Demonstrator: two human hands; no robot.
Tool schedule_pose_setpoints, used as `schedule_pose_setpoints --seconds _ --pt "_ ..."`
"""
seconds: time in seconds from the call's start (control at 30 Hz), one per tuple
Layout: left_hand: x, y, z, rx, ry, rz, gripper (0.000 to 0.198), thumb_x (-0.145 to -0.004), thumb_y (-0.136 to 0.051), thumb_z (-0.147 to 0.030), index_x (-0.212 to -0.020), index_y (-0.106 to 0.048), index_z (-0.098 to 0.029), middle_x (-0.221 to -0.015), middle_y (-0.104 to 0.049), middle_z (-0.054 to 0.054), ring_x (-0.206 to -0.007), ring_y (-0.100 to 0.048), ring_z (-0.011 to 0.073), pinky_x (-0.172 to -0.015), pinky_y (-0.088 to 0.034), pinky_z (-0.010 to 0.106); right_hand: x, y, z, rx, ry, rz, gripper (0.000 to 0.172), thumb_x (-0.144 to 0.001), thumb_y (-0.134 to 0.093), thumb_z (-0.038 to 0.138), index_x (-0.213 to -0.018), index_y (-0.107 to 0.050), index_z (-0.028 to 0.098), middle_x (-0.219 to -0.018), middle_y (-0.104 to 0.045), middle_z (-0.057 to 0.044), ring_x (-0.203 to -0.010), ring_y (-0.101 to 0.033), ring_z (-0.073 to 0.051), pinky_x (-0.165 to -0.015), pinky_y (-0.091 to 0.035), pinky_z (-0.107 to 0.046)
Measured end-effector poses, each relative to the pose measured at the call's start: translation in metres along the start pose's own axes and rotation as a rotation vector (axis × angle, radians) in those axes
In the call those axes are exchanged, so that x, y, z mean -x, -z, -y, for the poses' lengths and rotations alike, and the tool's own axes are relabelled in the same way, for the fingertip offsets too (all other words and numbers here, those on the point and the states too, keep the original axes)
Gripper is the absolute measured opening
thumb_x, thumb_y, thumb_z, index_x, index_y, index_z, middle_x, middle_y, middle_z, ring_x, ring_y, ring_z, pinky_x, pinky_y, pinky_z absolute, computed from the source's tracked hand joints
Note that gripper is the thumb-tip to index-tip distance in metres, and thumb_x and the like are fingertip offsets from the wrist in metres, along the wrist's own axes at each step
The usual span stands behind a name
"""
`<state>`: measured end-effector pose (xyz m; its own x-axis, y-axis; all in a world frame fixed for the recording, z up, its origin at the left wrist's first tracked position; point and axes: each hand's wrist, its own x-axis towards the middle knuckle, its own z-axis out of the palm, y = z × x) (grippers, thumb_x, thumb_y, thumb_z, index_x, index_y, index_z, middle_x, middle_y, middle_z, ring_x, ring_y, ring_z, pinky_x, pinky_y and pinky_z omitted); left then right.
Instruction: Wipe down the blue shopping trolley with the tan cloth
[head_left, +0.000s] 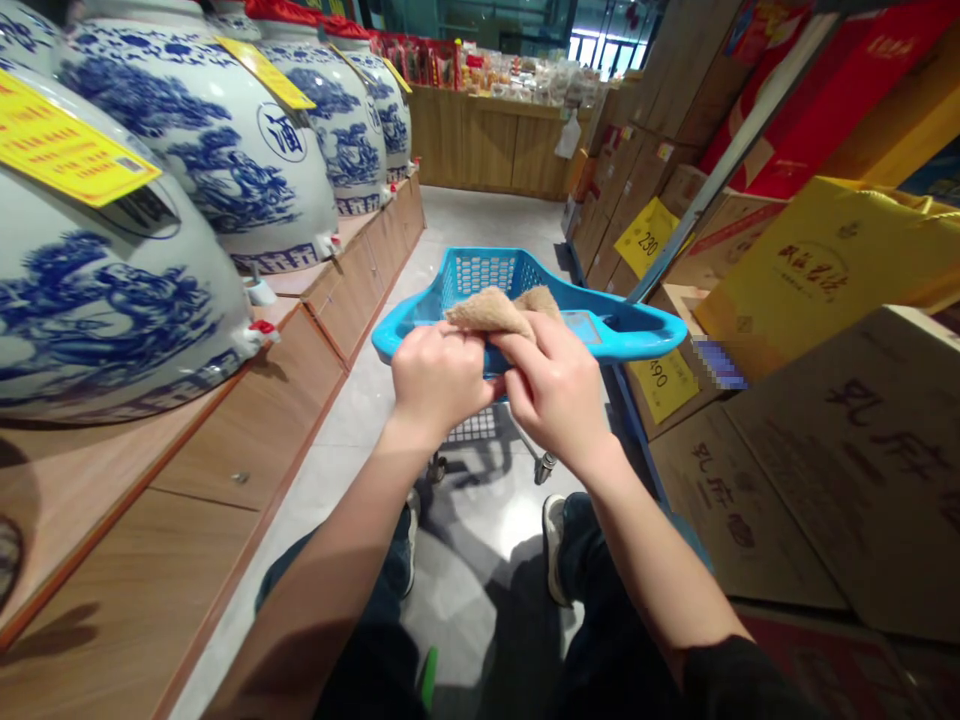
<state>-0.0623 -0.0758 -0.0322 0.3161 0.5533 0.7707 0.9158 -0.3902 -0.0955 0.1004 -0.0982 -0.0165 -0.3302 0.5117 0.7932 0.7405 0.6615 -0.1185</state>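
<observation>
A blue plastic shopping cart (pixel 652 335) stands right in front of me, its handle end toward my body. My left hand (pixel 439 375) is closed at the middle of the handle, knuckles up. Close beside it, my right hand (pixel 555 385) is closed on a tan cloth (pixel 491 312), which lies bunched over the handle. Part of the cloth sticks out beyond the fingers of both hands. The fingertips and the underside of each grip are hidden. Beyond the cloth, the cart's latticed basket wall (pixel 480 275) shows.
Large blue-and-white jars (pixel 225 150) line a wooden cabinet (pixel 225 470) on the left. Cardboard boxes (pixel 757 510) and a yellow gift bag (pixel 825 250) crowd the right, with a slanting metal pole (pixel 739 155). Grey floor (pixel 487 215) runs ahead to a counter (pixel 495 145) of packaged goods.
</observation>
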Motion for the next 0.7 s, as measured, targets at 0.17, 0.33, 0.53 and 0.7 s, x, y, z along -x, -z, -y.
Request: schedule_pose_setpoints --seconds 0.17,0.33,0.53,0.7 --pt "0.001 0.0 0.004 -0.006 -0.01 0.002 0.066 -0.096 -0.051 -0.078 -0.077 -0.071 -0.018 -0.07 -0.072 0.013 -0.069 -0.069 0.0314 -0.062 -0.034 0.039 0.002 0.02 -0.058 0.145 -0.339 -0.102 0.031 -0.085 -0.049 0.011 -0.083 -0.079 0.021 -0.09 -0.074 -0.007 -0.084 -0.069 -0.022 -0.073 -0.049 -0.032" --pt "0.001 -0.005 0.007 -0.023 0.001 -0.064 0.078 -0.093 -0.042 -0.091 -0.075 -0.069 -0.02 -0.068 -0.07 0.011 -0.066 -0.065 0.0285 -0.061 -0.031 0.038 0.015 0.013 -0.074 0.273 -0.423 -0.305 0.034 -0.083 -0.048 0.012 -0.083 -0.08 0.023 -0.089 -0.074 -0.007 -0.083 -0.07 -0.023 -0.075 -0.052 -0.035" --pt "0.001 -0.006 0.016 -0.015 -0.023 -0.04 0.076 -0.093 -0.042 -0.09 -0.075 -0.07 -0.021 -0.067 -0.07 0.011 -0.063 -0.064 0.0283 -0.059 -0.027 0.038 0.025 -0.009 -0.052 0.084 0.121 -0.422 0.033 -0.088 -0.049 0.01 -0.093 -0.079 0.023 -0.109 -0.076 -0.008 -0.103 -0.074 -0.023 -0.088 -0.059 -0.036" --pt "-0.001 -0.004 0.014 -0.064 -0.045 -0.065 0.076 -0.093 -0.043 -0.09 -0.073 -0.068 -0.021 -0.065 -0.069 0.01 -0.063 -0.065 0.0278 -0.059 -0.026 0.038 0.041 0.015 -0.118 0.267 -0.227 -0.481 0.028 -0.08 -0.048 0.013 -0.079 -0.074 0.022 -0.084 -0.066 -0.007 -0.076 -0.066 -0.023 -0.072 -0.053 -0.036"
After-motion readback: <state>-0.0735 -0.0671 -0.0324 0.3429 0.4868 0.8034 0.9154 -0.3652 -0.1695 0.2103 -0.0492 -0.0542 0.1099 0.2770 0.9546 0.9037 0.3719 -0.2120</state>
